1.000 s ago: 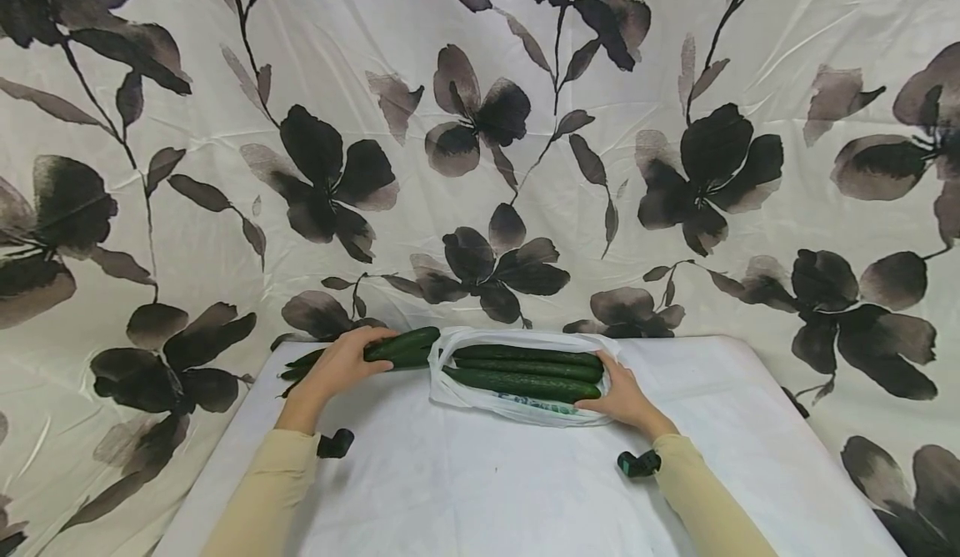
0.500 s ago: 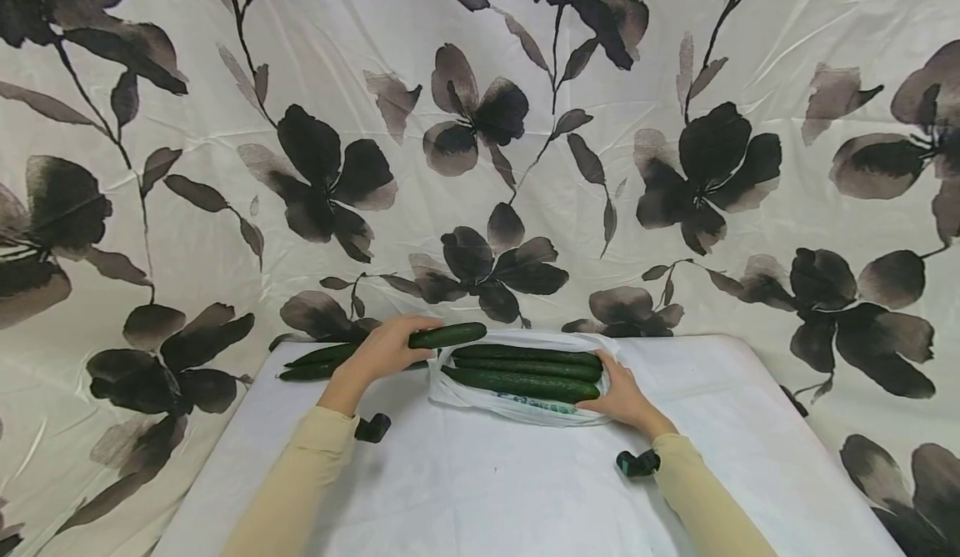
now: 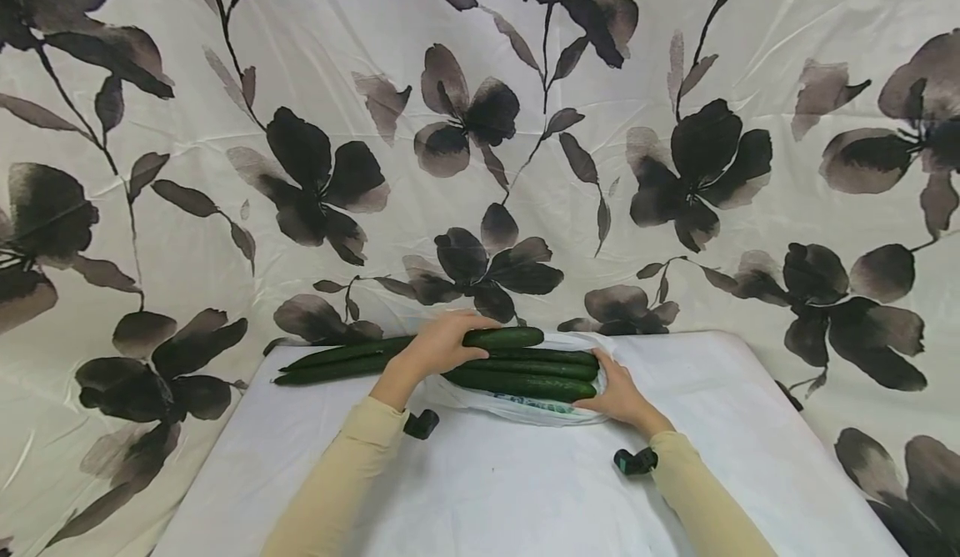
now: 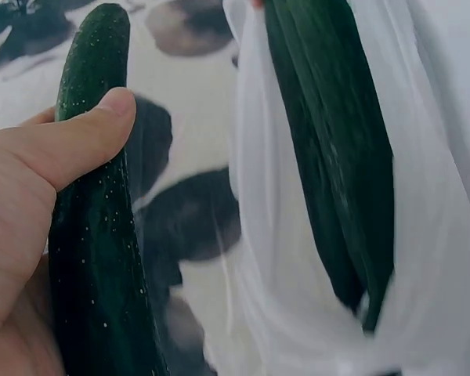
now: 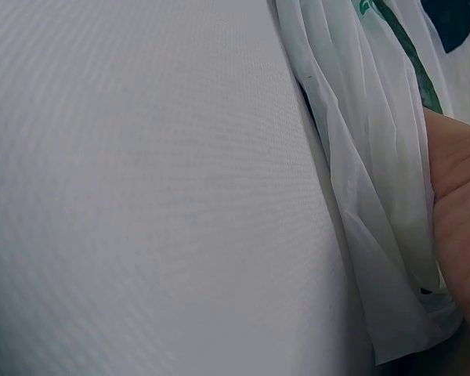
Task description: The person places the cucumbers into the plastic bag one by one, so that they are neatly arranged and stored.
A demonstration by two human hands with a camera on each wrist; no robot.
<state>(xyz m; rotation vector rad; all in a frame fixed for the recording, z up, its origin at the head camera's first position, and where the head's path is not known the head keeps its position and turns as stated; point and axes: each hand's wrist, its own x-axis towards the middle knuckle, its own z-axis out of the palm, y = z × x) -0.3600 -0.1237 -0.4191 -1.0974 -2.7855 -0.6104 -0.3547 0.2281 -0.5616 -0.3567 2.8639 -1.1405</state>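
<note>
My left hand (image 3: pixel 435 347) grips a dark green cucumber (image 3: pixel 504 338), its right end reaching over the back of a white plastic bag (image 3: pixel 517 411). In the left wrist view the thumb lies across this cucumber (image 4: pixel 98 235), with the open bag (image 4: pixel 439 196) beside it. Several cucumbers (image 3: pixel 525 385) lie lengthwise inside the bag's mouth. At the bag's right end my right hand (image 3: pixel 621 390) holds the rim, fingers above and thumb below. The right wrist view shows part of that hand (image 5: pixel 458 204) against the folded plastic (image 5: pixel 376 157).
More cucumbers (image 3: pixel 330 368) lie on the white table (image 3: pixel 495 490) left of the bag, partly hidden by my left hand. A cloth with dark flowers (image 3: pixel 465 265) hangs behind the table's back edge. Each wrist carries a small black camera (image 3: pixel 422 424).
My left hand has lifted a cucumber from the left group and carried it right, over the bag. My right hand has stayed at the bag's right end.
</note>
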